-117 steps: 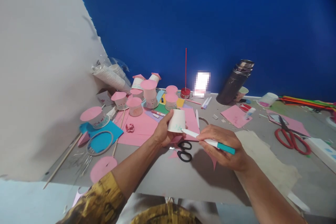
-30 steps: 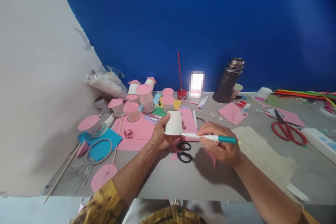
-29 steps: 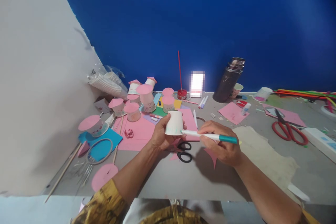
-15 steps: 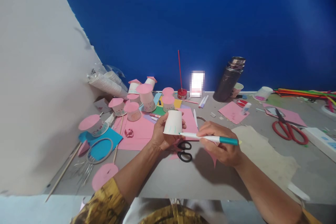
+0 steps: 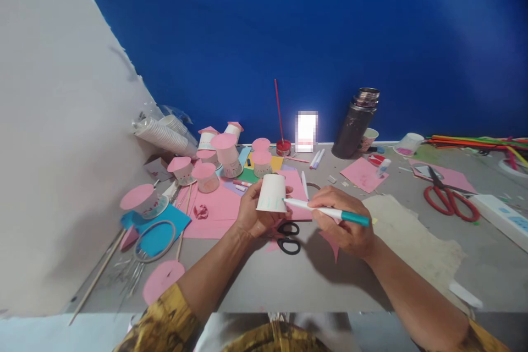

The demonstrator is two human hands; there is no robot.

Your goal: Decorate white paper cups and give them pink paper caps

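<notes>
My left hand (image 5: 250, 214) is wrapped round an upside-down white paper cup (image 5: 272, 190), held above the table with its rim downward. Faint green strokes show on the cup's lower side. In my right hand (image 5: 346, 220) is a white marker (image 5: 328, 210) with a teal end. Its tip is at the cup's right side, by the green marks. Below the cup lie scissors with black handles (image 5: 289, 246), their blades partly hidden. Pink paper (image 5: 214, 212) is spread behind my left hand.
Several cups with pink paper tops (image 5: 225, 141) stand at the back left, near stacked paper cups (image 5: 163, 135). A dark flask (image 5: 355, 125) leans at the back. Red-handled scissors (image 5: 451, 203) and a white power strip (image 5: 503, 217) are on the right. A ring (image 5: 154, 241) lies left on blue paper.
Compared with earlier, the cup has been turned slightly and shows different green strokes. The marker tip has risen from near the rim to higher on the cup's side. Both hands keep their holds.
</notes>
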